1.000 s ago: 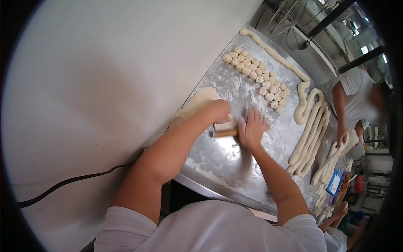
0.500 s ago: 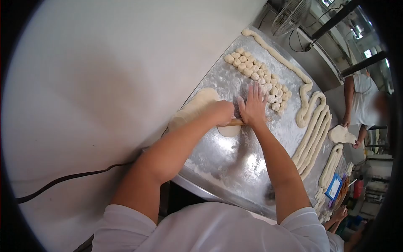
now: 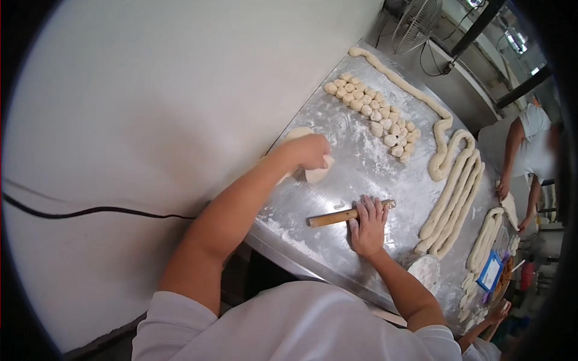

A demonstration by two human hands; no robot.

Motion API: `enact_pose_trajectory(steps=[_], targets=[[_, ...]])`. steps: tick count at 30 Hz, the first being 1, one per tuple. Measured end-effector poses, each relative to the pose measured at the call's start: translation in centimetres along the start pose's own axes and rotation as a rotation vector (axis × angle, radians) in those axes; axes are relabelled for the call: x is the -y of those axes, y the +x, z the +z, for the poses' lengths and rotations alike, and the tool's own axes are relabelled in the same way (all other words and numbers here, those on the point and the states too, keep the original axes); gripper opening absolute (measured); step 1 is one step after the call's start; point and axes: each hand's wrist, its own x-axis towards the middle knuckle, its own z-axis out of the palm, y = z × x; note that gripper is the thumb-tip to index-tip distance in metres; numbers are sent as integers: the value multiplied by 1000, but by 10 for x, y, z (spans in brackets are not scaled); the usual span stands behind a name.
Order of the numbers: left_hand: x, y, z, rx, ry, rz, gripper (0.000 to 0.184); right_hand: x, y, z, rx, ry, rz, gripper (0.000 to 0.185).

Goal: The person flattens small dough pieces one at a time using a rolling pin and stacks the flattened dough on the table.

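Note:
My left hand [image 3: 313, 150] is closed on a thin flattened dough round [image 3: 319, 171], whose edge hangs below the fingers. It is over a pile of rolled dough rounds [image 3: 298, 133] beside the wall, partly hidden by my hand and forearm. Nearer to me, my right hand [image 3: 368, 231] lies across a wooden rolling pin [image 3: 332, 218], its fingers over the pin and its thumb on the near side. The pin rests on the floured metal table [image 3: 301, 207]. Past both hands sits a cluster of small dough balls [image 3: 365, 99].
A long dough rope [image 3: 403, 81] runs along the far edge into looped strands [image 3: 454, 198]. A round floury dish [image 3: 425, 271] stands near my right forearm. At right are a blue-framed box [image 3: 490, 271] and a co-worker [image 3: 533, 141] holding dough. The wall [image 3: 180, 120] borders the left.
My right hand has drawn the rolling pin back toward me. My left hand has left the pin and now holds the flattened dough round, lifted toward the pile. The floury dish has come into view.

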Motion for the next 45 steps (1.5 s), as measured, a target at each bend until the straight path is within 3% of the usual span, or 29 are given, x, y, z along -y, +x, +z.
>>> enact_pose_trajectory(steps=[4,7,10,13,19,24,26,29,32,35,38,44,45], targets=[[8,-55,-35,9,148,-103,43,-2,2,-2,-14,9,-10,53],[29,-74,-26,185,337,-200,37,-1,0,-2,-21,17,-8,54],[34,-90,6,4,564,-355,23,-2,-1,-3,-24,26,-8,54],[35,-85,24,-83,712,-319,13,-2,0,-2,-23,34,-9,54],[0,-57,13,-315,560,-187,13,-2,0,-2,-36,39,3,54],[-42,51,29,-438,256,98,16,-1,1,-2,-23,41,11,56],[-70,90,32,-448,184,110,28,-2,2,-2,-12,38,17,56],[-85,149,48,-584,111,177,30,-3,2,-1,-7,36,22,57],[-88,180,46,-546,123,130,40,-4,3,-2,-8,36,31,56],[-72,184,37,-427,134,117,38,-2,5,-6,4,49,40,54],[-66,167,27,-210,287,73,36,-4,4,-4,-15,55,35,54],[-58,101,55,-62,292,169,35,-5,3,-3,3,25,35,56],[-54,90,61,-114,266,188,32,-4,3,-3,5,25,38,56]])
